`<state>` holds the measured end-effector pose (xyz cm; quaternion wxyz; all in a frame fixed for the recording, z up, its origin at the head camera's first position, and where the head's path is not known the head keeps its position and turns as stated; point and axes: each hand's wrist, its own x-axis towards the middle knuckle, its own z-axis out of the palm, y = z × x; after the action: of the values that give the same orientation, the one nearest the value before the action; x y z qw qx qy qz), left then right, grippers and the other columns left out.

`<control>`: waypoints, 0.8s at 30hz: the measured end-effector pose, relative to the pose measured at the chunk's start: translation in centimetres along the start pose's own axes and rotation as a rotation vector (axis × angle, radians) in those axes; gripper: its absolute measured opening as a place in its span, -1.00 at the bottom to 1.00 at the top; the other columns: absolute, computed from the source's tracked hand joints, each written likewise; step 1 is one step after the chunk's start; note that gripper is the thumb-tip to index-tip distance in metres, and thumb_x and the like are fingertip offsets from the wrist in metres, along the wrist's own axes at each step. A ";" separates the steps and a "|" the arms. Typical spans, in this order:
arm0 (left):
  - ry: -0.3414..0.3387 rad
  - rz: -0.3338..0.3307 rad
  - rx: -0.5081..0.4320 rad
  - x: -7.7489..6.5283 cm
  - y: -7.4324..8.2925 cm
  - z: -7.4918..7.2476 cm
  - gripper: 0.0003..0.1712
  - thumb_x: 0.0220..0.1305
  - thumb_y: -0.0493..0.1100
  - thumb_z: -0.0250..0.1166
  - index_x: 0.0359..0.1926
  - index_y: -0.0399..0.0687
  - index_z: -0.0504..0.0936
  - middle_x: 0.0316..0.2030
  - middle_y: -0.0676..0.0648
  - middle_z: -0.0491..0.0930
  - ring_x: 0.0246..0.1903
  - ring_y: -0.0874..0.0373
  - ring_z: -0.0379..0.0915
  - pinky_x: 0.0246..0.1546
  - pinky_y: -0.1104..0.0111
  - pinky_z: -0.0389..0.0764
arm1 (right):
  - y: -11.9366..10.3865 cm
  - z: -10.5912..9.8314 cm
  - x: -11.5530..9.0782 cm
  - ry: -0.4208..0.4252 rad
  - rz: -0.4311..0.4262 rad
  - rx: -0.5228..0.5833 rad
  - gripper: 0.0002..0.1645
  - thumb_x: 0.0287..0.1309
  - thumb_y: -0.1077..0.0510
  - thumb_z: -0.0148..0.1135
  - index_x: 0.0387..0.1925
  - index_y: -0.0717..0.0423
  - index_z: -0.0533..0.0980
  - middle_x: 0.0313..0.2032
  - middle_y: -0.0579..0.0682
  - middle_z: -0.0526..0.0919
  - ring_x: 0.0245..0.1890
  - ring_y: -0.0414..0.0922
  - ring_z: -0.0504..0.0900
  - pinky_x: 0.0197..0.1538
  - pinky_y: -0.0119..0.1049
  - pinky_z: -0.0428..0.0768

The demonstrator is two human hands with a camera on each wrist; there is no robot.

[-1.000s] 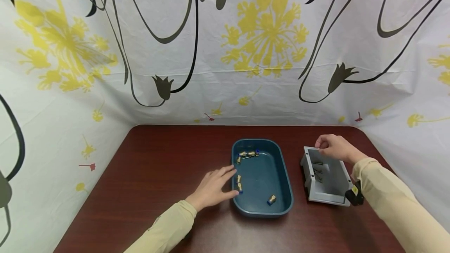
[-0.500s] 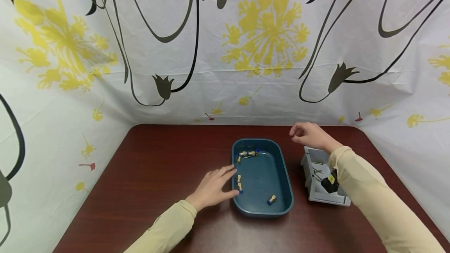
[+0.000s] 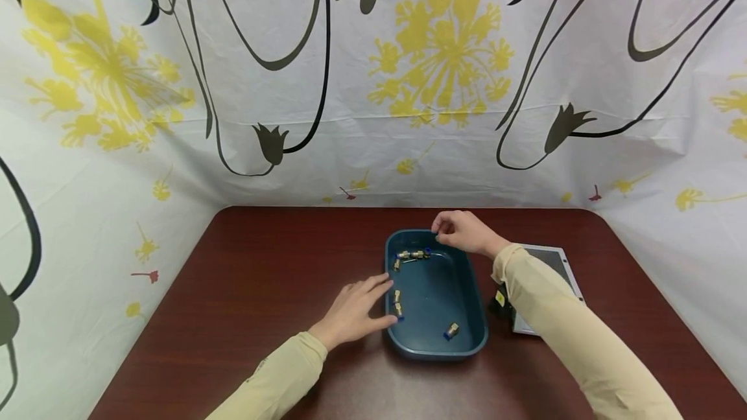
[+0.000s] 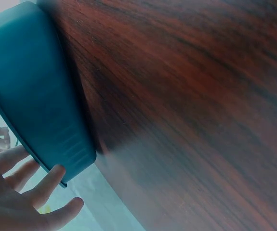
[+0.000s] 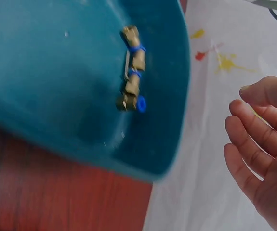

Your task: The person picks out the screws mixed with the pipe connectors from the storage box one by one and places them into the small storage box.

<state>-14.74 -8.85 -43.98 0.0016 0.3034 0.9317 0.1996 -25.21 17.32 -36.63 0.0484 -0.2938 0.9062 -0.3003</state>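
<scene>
A blue-green plastic tray [image 3: 434,300] holds several brass fittings with blue collars. A cluster of fittings [image 3: 416,255] lies at its far left with a thin metal screw or pin [image 3: 410,261] beside it. Two more fittings [image 3: 397,306] lie along the left wall, and a single fitting [image 3: 451,331] sits near the front. My left hand [image 3: 355,313] has its fingers spread at the tray's left rim. Over the far right rim hovers my right hand [image 3: 467,233]; in the right wrist view its fingers are loosely bent, with nothing visible between them.
A grey box [image 3: 551,256] stands right of the tray, mostly hidden by my right forearm. Its contents are out of sight now. Both stand on a dark red-brown table [image 3: 280,264], with a patterned white cloth [image 3: 350,167] hanging behind.
My right hand has moved left, from above the grey box to the tray's far right rim. The left hand and the fittings have stayed in place.
</scene>
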 end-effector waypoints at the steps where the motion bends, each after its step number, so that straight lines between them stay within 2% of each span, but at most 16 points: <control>1: 0.000 0.000 -0.001 0.0 0.0 0.0 -0.23 0.09 0.23 0.14 0.25 -0.04 0.26 0.23 0.00 0.16 0.13 0.05 0.17 0.04 0.04 0.18 | 0.0 0.5 0.2 -0.006 -0.008 0.000 -0.90 0.06 0.31 0.11 -0.34 0.10 0.47 -0.45 -0.09 0.51 -0.52 -0.17 0.44 -0.42 -0.27 0.42; 7: -0.013 -0.004 -0.004 0.0 0.0 0.0 -0.23 0.10 0.23 0.13 0.26 -0.04 0.24 0.24 0.00 0.14 0.13 0.04 0.17 0.04 0.03 0.18 | -0.1 3.0 1.4 -0.049 -0.020 0.041 -0.89 0.06 0.35 0.08 -0.35 0.13 0.46 -0.49 -0.09 0.49 -0.55 -0.18 0.45 -0.45 -0.29 0.42; 13: -0.023 -0.009 -0.005 0.1 0.0 0.0 -0.24 0.11 0.23 0.12 0.26 -0.01 0.23 0.24 0.01 0.13 0.13 0.04 0.17 0.04 0.04 0.18 | 0.2 5.1 2.3 -0.072 -0.022 0.016 -0.90 0.05 0.35 0.10 -0.33 0.23 0.48 -0.50 -0.10 0.49 -0.52 -0.20 0.45 -0.42 -0.31 0.43; 16: -0.025 -0.011 -0.004 0.1 0.1 -0.1 -0.24 0.11 0.23 0.12 0.27 0.00 0.22 0.24 0.01 0.13 0.13 0.05 0.17 0.04 0.04 0.18 | 0.2 5.9 2.5 -0.084 0.000 0.007 -0.88 0.05 0.35 0.09 -0.32 0.27 0.48 -0.48 -0.09 0.49 -0.50 -0.20 0.45 -0.40 -0.30 0.43; 24: -0.027 -0.011 -0.003 0.0 0.0 -0.2 -0.24 0.11 0.25 0.10 0.27 0.02 0.21 0.25 0.02 0.12 0.13 0.06 0.16 0.05 0.05 0.17 | 0.9 7.8 3.1 -0.092 0.062 -0.031 -0.87 0.02 0.35 0.11 -0.32 0.21 0.49 -0.47 -0.10 0.49 -0.49 -0.19 0.44 -0.39 -0.28 0.43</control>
<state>-14.76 -8.99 -43.79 0.0160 0.3008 0.9330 0.1967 -26.17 12.15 -43.18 0.0947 -0.2800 0.9162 -0.2706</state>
